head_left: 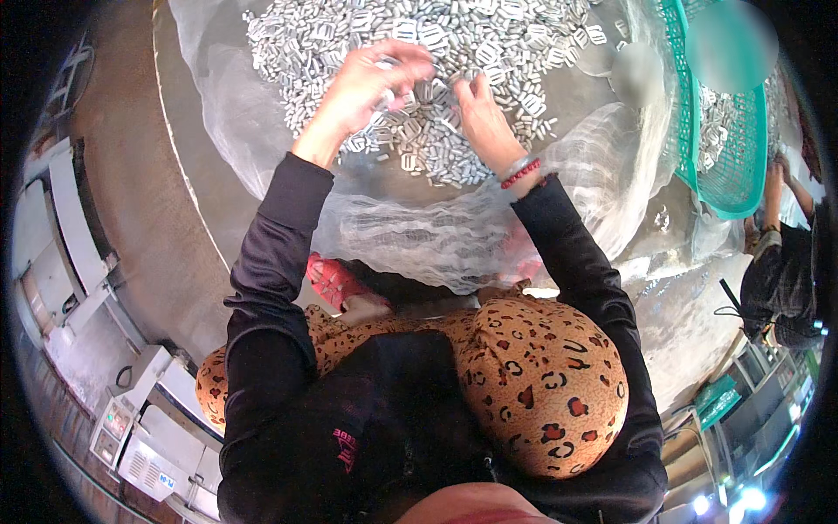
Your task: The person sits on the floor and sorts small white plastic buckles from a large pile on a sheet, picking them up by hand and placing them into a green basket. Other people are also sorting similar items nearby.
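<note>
A wide heap of small grey metal-looking pieces lies in front of me, mixed with flat rectangular slider buckles. Over the left side of the heap my left hand is curled, with pale grey pieces showing between its fingers and thumb. Close by on the right, my right hand reaches into the heap with bent fingers drawn together. Motion smears its fingertips, so anything between them cannot be made out. A red bead bracelet circles my right wrist.
White mesh cloth lies around the heap, bunched on my side. At the right, a green plastic basket holds more pieces. Beyond it are another person's hand and dark clothes. White machines stand at the left.
</note>
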### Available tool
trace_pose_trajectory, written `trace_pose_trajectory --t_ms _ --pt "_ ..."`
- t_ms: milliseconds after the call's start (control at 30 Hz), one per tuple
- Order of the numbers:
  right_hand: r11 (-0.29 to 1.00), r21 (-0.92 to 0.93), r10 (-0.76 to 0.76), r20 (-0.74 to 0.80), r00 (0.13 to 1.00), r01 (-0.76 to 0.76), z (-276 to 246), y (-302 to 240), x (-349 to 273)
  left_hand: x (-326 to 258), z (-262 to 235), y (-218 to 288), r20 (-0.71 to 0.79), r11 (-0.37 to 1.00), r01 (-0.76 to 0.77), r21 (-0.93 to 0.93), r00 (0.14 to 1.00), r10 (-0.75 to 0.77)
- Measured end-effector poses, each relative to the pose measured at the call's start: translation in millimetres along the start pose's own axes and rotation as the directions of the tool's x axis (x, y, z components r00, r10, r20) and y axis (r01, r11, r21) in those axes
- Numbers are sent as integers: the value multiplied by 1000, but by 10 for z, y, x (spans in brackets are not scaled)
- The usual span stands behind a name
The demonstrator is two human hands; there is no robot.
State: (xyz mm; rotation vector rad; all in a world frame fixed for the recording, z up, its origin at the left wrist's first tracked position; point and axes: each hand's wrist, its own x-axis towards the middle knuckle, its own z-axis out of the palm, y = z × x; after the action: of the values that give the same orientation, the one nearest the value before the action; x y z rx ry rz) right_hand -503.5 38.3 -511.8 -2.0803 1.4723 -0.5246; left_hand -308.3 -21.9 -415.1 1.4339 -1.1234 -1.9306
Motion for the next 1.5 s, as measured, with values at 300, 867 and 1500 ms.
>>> trace_pose_trajectory --t_ms 300,867,1500 --pt "173 884 265 384 884 -435 -418 5 -275 191 69 -504 170 262 -349 900 833 527" --pt "-916 349 185 -67 980 197 -2041 306 -109 -446 675 27 373 396 -620 677 753 542" --pt "938 -345 39 223 974 41 -520 -554 -119 -58 -353 -428 730 -147 -727 671 612 305"
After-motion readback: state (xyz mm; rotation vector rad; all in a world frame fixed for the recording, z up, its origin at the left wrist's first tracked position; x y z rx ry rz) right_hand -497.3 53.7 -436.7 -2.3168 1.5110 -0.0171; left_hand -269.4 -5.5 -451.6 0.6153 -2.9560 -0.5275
